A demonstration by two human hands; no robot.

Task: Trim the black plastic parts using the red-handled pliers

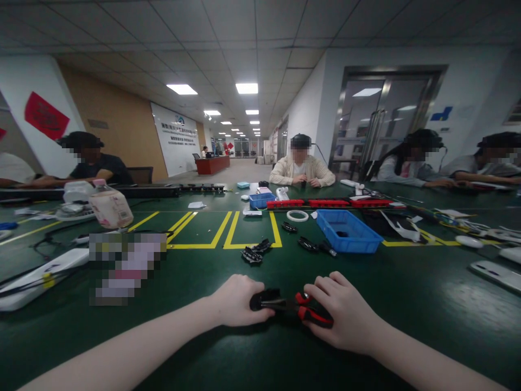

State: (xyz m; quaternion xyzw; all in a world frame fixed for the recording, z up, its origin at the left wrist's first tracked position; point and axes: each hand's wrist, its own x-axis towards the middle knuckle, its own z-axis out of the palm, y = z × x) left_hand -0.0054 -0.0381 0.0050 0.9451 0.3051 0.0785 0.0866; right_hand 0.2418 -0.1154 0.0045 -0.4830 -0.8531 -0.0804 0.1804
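Note:
My left hand (235, 301) is closed around a small black part (264, 300) low on the dark green table (407, 304). My right hand (345, 315) grips the red and black handles of a pair of pliers (307, 309), whose jaws meet the black part between my hands. Further off lie small black clips (254, 252) and other black parts (315, 245) beside a blue bin (345, 231).
Yellow tape lines (228, 231) mark the table. A white tape ring (297, 215), a long red strip (329, 203), a smaller blue bin (261, 200) and a pink bottle (109, 206) lie around. White devices (36, 277) sit at left. Other people sit around the table.

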